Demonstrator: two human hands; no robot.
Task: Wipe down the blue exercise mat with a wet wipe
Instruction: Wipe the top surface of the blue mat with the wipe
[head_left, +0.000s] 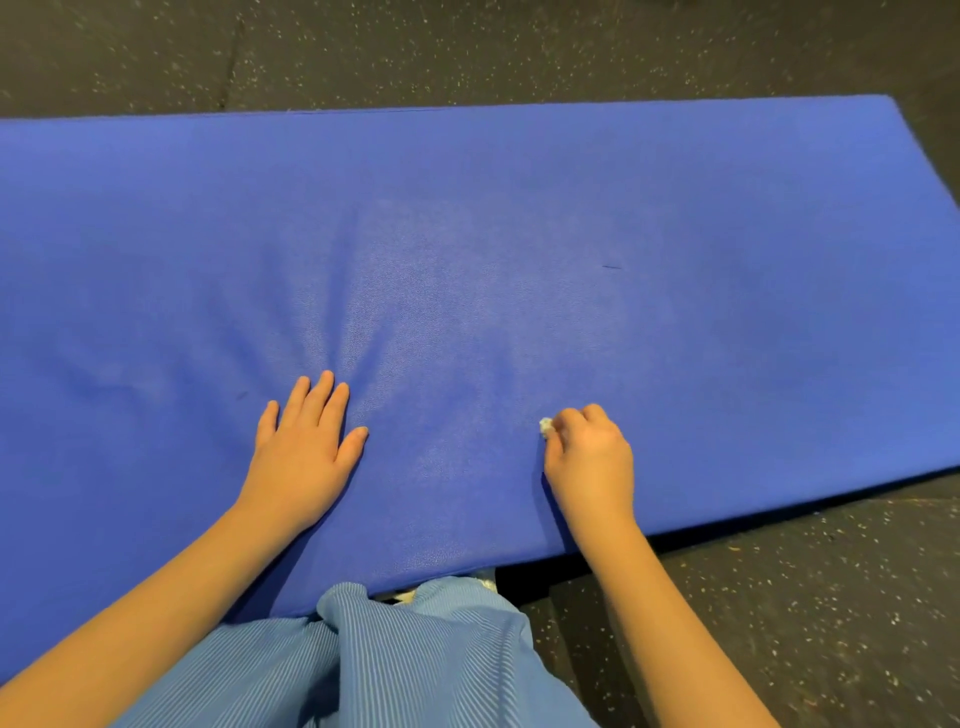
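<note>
My left hand (304, 447) presses flat, fingers spread, steadying the blue mat (519, 234); my right hand (589, 457) pinches a balled wet wipe (545, 427) (barely visible) against it to scrub.

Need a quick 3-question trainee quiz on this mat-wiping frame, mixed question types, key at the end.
1. True or false: the left hand lies flat, fingers straight, on the blue mat.
2. How does the right hand hold the wet wipe?
A. Spread out as a flat sheet under the palm
B. Bunched into a small wad in the grip of curled fingers
C. Draped over the wrist
3. Short answer: what does the mat lie on?

Key
1. True
2. B
3. A dark speckled floor
</note>
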